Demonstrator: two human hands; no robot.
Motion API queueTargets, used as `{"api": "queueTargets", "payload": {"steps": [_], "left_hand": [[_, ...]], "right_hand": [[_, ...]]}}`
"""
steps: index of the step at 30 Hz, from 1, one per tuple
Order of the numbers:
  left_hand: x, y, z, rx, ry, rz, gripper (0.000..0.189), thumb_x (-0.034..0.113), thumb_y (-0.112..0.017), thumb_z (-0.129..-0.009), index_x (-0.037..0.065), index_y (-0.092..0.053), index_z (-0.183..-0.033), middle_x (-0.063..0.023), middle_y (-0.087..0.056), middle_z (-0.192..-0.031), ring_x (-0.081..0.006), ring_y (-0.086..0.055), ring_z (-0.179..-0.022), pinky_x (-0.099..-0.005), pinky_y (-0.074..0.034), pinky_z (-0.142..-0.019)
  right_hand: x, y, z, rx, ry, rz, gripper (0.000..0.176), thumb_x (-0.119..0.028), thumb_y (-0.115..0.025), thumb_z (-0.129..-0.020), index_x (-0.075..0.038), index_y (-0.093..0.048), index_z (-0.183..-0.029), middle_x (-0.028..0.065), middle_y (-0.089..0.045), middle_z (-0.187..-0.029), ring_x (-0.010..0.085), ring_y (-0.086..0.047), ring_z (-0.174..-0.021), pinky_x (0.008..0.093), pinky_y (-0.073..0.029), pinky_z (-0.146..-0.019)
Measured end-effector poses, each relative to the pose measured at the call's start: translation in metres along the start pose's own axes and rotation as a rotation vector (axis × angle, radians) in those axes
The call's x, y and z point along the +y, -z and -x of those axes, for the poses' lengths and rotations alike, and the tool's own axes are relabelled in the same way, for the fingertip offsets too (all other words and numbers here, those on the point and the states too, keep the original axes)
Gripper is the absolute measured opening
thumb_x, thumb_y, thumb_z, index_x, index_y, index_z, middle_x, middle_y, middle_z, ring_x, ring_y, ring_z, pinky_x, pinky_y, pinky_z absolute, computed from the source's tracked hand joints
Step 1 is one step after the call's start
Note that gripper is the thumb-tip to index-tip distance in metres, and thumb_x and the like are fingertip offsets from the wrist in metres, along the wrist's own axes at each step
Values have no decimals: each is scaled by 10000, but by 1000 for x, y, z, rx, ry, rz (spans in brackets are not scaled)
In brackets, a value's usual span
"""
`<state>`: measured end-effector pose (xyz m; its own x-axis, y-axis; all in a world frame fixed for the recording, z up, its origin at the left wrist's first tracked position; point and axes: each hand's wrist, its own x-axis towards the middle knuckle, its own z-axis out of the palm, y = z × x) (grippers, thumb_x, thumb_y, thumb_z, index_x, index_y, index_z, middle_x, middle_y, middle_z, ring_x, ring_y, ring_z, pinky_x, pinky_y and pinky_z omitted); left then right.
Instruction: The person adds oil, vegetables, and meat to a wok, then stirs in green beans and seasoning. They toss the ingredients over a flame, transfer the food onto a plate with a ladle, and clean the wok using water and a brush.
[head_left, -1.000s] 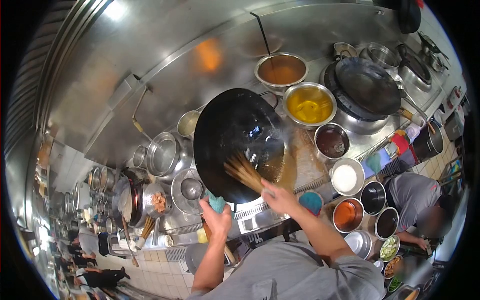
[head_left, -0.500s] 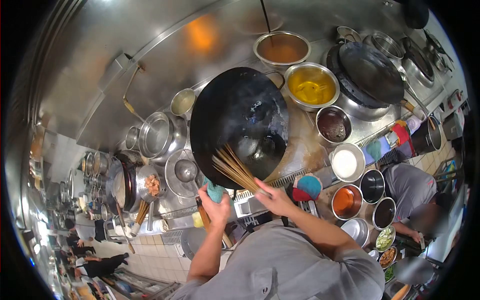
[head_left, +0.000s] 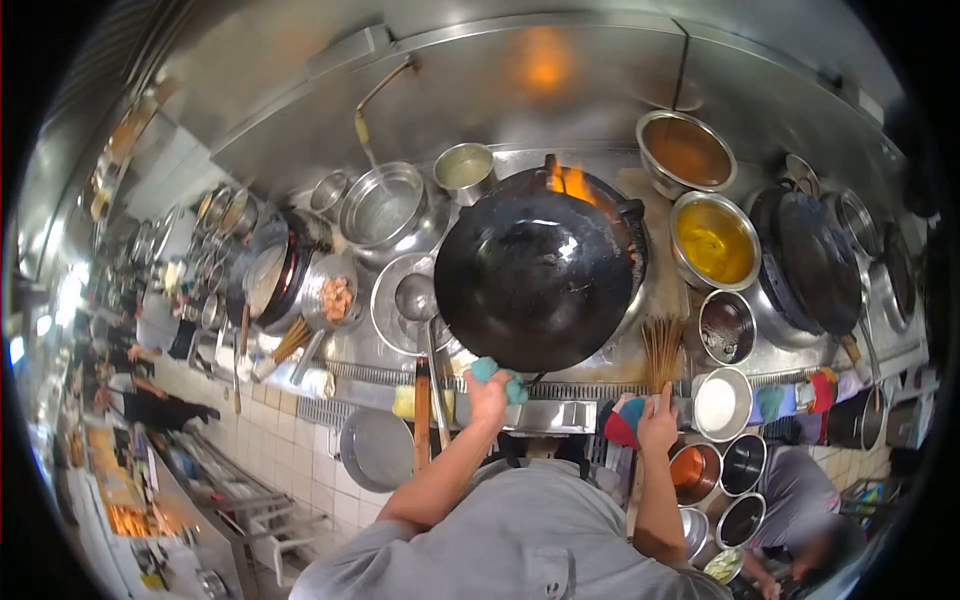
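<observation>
A black wok [head_left: 535, 285] sits in front of me, partly over the burner, its inside dark with a wet sheen. My left hand [head_left: 487, 402] is closed around a teal cloth [head_left: 498, 376] at the wok's near rim. The wok's handle is mostly covered there. To the right of the wok, my right hand [head_left: 657, 428] grips a bamboo wok brush [head_left: 662, 352], bristles pointing away from me and apart from the wok. Orange flames [head_left: 572, 184] rise from the burner behind the wok's far edge.
Right of the wok stand bowls of brown liquid [head_left: 686, 150] and yellow oil [head_left: 714, 240], plus a white-filled bowl [head_left: 721, 404]. On the left, a ladle [head_left: 416, 297] rests in a strainer [head_left: 388, 318]. A second wok [head_left: 818, 262] is far right. A co-worker's arm [head_left: 765, 578] shows lower right.
The brush has left the wok's inside and moved right with my right hand. Flames now show behind the wok. My left hand keeps the cloth at its rim. The view has turned.
</observation>
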<state>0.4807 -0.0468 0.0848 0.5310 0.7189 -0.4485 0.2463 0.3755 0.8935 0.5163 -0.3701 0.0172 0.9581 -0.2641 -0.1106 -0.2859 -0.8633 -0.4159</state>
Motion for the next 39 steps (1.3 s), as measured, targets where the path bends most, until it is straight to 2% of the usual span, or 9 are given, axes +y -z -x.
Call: {"api": "queueTargets", "payload": {"steps": [6, 10, 12, 18, 23, 30, 32, 37, 39], "left_hand": [[-11, -40, -12, 4, 49, 8, 580, 150, -741, -783, 20, -402, -1236, -151, -554, -1103, -256, -587, -980, -410, -536, -835], [-29, -50, -29, -82, 131, 103, 610, 180, -758, -801, -7, -409, -1266, -174, -570, -1128, -264, -601, -1008, -408, -530, -883], [-38, -47, -39, -102, 103, 28, 628, 202, -770, -813, -19, -414, -1280, -179, -576, -1138, -265, -607, -1016, -405, -528, -904], [35, 49, 13, -198, 120, 72, 501, 266, -806, -920, 0, -579, -1280, -105, -677, -1184, -187, -645, -1065, -346, -547, -908], [52, 193, 1, -169, -125, 7, 373, 143, -793, -937, 53, -613, -1250, -52, -707, -1088, -141, -664, -975, -341, -561, -873], [18, 276, -27, -34, -9, 186, 406, 141, -757, -956, 44, -572, -1304, -66, -683, -1115, -145, -656, -997, -344, -562, -876], [10, 275, -26, -29, -50, 229, 392, 139, -739, -966, 46, -571, -1308, -60, -670, -1114, -145, -649, -995, -340, -558, -879], [25, 268, -13, -47, -135, 85, 397, 60, -718, -955, 53, -579, -1326, -44, -661, -1108, -141, -642, -994, -321, -547, -885], [26, 273, -13, -68, -130, 42, 399, 35, -724, -939, 56, -598, -1318, -43, -666, -1123, -134, -644, -1009, -311, -548, -877]], "right_hand": [[-69, 14, 44, -64, 819, -188, 432, -136, -725, -846, 30, -652, -1238, 252, -657, -1112, 439, -617, -1035, 510, -501, -934], [-125, -46, 102, -1404, 701, -310, 392, -246, -616, -996, -17, -642, -1313, 191, -701, -1180, 318, -684, -1100, 443, -539, -937], [-139, -122, 138, -1468, 947, -407, 508, -244, -617, -1018, -40, -525, -1475, 149, -709, -1221, 242, -670, -1151, 404, -528, -1002], [-194, -218, 182, -2187, -455, -1090, 347, -357, -597, -1063, -105, -594, -1303, 131, -707, -1122, 288, -663, -1095, 440, -505, -1032], [-246, -120, 150, -1559, -232, -929, 151, -45, -645, -875, -79, -542, -980, 58, -540, -676, 179, -546, -499, 365, -461, -413], [-401, -107, 105, -1009, 358, -537, 301, -182, -691, -917, -25, -522, -1111, 126, -633, -736, 265, -649, -561, 429, -554, -547], [-470, -126, 81, -594, 649, -260, 471, -249, -703, -914, 43, -522, -1237, 324, -688, -1130, 516, -654, -1078, 554, -512, -941], [-585, -174, 58, -378, 660, -72, 304, -138, -656, -892, 57, -592, -1116, 285, -726, -991, 452, -720, -930, 527, -547, -837], [-615, -183, 47, -687, 488, -254, 197, -105, -643, -872, 57, -609, -980, 213, -705, -823, 384, -706, -756, 486, -557, -726]]}}
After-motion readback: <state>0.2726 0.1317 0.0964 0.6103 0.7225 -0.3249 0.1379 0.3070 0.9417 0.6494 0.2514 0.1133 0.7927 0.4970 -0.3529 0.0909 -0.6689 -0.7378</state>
